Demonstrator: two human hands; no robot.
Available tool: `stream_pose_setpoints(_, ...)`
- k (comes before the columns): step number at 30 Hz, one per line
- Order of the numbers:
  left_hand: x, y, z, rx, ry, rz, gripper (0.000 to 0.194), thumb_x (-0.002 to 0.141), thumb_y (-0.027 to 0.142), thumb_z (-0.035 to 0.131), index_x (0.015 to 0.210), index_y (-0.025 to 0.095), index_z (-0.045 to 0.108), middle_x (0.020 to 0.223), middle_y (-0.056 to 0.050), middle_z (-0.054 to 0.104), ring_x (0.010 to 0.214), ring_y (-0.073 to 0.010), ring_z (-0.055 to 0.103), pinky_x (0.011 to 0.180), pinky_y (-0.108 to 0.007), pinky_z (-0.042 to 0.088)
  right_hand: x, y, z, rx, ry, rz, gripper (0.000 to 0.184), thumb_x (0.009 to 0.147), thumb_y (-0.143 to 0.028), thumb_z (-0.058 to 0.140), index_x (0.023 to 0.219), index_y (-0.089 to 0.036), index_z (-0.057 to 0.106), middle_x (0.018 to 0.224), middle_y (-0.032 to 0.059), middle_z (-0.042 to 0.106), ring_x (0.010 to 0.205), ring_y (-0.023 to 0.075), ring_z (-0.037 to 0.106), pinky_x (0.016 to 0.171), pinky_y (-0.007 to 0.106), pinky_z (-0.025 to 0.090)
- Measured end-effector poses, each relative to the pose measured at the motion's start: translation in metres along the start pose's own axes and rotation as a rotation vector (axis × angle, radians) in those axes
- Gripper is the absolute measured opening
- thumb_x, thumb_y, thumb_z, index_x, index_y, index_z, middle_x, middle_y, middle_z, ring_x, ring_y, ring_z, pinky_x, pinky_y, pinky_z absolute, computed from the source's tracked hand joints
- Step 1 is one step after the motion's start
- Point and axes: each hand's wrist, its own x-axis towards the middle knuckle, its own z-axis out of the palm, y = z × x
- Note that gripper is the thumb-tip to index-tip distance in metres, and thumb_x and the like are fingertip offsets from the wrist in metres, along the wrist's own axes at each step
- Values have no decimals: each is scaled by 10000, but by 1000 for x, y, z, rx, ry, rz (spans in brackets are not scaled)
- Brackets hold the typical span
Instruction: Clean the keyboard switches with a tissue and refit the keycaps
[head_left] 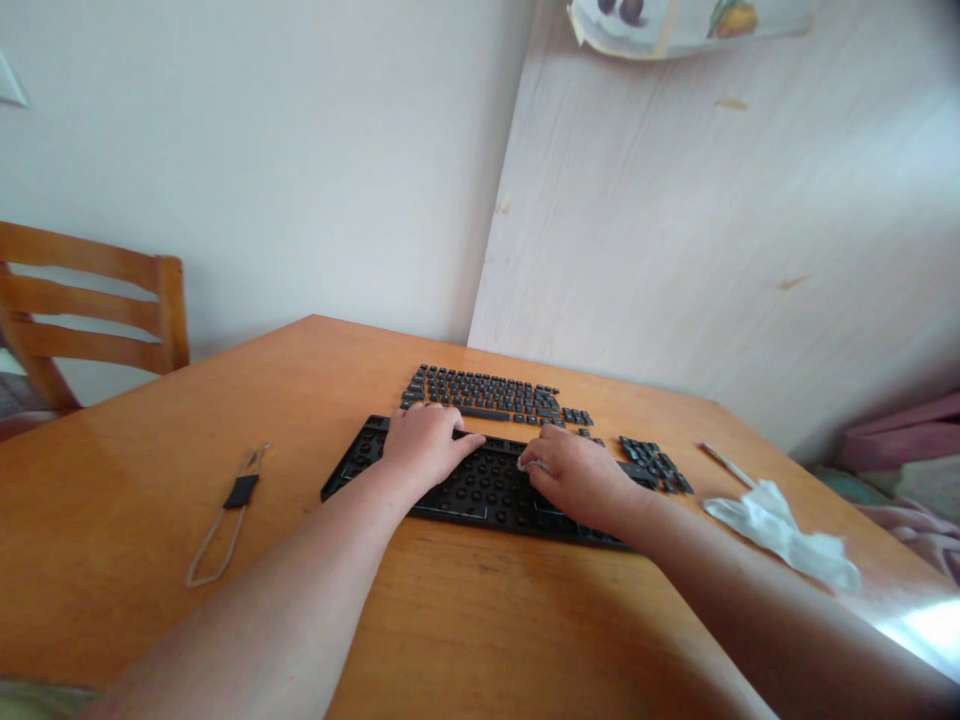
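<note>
A black keyboard (480, 490) without its keycaps lies on the table in front of me, its rows of round key sockets bare. Over its left part rests my left hand (421, 443), fingers curled onto the far edge and thumb stretched along the top, gripping it. Pinched in my right hand (579, 476) is a small bit of white tissue (526, 465), pressed against the right half of the keyboard. Behind the keyboard, removed black keycaps (487, 390) stand in rows, and a further group of keycaps (660, 465) sits to the right.
A wire keycap puller (241, 491) with a black grip lies on the left of the wooden table (300, 400). To the right are a crumpled white tissue (787, 535) and a thin stick-like tool (726, 463). A wooden chair (97, 300) stands beyond the left edge; walls rise behind.
</note>
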Motion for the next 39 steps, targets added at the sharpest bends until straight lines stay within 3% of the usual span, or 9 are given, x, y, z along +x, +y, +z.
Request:
stream_pose_setpoints(19,0,0,0,0,-6,-3,434,825,645,564,898,251,731,956,-76,743,964,-304,636,871,-443,435,-33,-11,2,-21,18,40,238,889,-214,465,918,-204,700,935,66,642,795,181,623,718,278,416)
stream_pose_setpoints(25,0,0,0,-3,-18,-8,446,826,651,557,896,246,728,955,-76,742,951,-298,635,871,-444,432,-43,-14,3,24,17,-20,214,872,-187,483,893,-205,695,918,57,625,790,167,617,709,266,416)
stream_pose_setpoints(30,1,0,0,0,-17,-6,444,822,651,558,905,250,729,953,-76,740,957,-308,633,860,-450,439,-39,3,4,174,42,-80,213,875,-192,502,891,-224,712,919,40,647,831,161,625,767,266,437)
stream_pose_setpoints(35,1,-2,0,-1,-10,5,448,825,656,550,890,252,732,943,-78,738,954,-312,636,849,-454,442,-25,30,6,249,161,-8,194,889,-244,527,907,-218,718,913,46,669,867,178,621,808,294,449)
stream_pose_setpoints(39,1,-2,0,1,-11,4,453,826,660,543,896,254,732,944,-82,738,951,-318,639,829,-453,447,-14,33,9,233,205,15,204,902,-267,519,886,-208,714,905,55,672,880,187,619,825,304,451)
